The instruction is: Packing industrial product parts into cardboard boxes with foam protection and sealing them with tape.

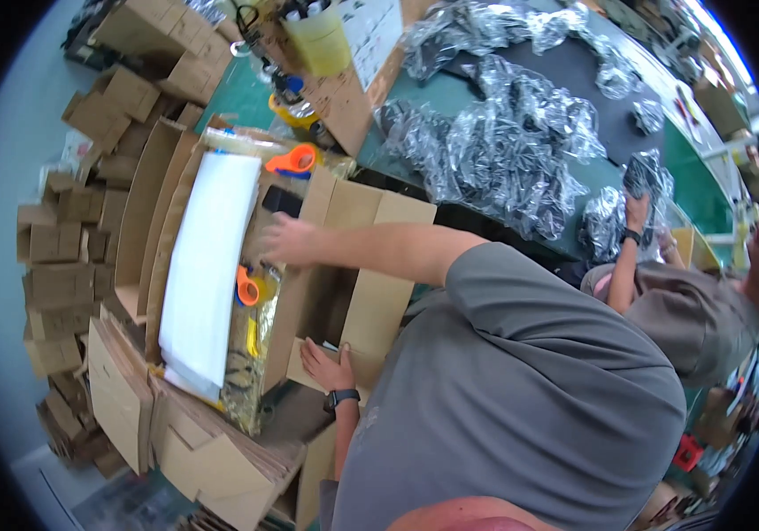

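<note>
An open cardboard box stands before me with its flaps folded out. My left hand, a dark watch at its wrist, lies flat on one flap with the fingers stretched. A small pale edge, too small to name, shows beside its fingertips. My right hand reaches across the box, fingers apart and somewhat blurred, with nothing visible in it. Nearest to it is a small black object. Two orange tape dispensers lie on the worktop, one on either side of that hand. A long stack of white sheets lies beyond.
Folded cardboard leans at the lower left; many cartons are piled by the wall. Items in clear plastic cover a green table. A co-worker's hand touches a wrapped item there. A yellow container stands at the top.
</note>
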`<state>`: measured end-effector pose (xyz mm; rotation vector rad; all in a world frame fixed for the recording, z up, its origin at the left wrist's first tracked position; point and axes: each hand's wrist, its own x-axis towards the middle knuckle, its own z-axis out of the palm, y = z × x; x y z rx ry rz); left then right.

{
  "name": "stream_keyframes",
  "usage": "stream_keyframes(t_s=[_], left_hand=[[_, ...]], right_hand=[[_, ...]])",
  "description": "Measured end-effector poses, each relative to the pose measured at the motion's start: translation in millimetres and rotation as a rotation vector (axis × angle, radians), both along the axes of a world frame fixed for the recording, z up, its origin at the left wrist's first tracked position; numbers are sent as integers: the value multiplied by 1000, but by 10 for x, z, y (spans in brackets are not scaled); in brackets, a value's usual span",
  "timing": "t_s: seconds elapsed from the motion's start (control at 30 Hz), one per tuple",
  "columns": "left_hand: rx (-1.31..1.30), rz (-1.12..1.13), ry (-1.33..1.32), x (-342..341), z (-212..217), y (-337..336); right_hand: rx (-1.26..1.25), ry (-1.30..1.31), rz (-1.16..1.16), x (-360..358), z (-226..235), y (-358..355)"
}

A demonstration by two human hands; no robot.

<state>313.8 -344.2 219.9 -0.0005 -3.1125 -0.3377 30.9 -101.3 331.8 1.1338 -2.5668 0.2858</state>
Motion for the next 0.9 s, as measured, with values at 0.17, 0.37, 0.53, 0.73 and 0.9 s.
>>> stream_keyframes(t_s=[0.17,0.37,0.53,0.73,0.9], left_hand=[[263,386,-54,291,-78,481],[-32,249,223,-156,375,992],[-131,257,6,-675,-134,886],[6,356,-76,-576,-178,729],[23,210,-108,-978,55,648]], right_hand=[[69,-263,125,291,-803,434],[-160,-328,225,864,-1008,1012],[-332,-652,294,324,-1162,832],[-601,-274,-364,-1631,-1436,923],[-71,-817,-483,-2378,-2160,1423]])
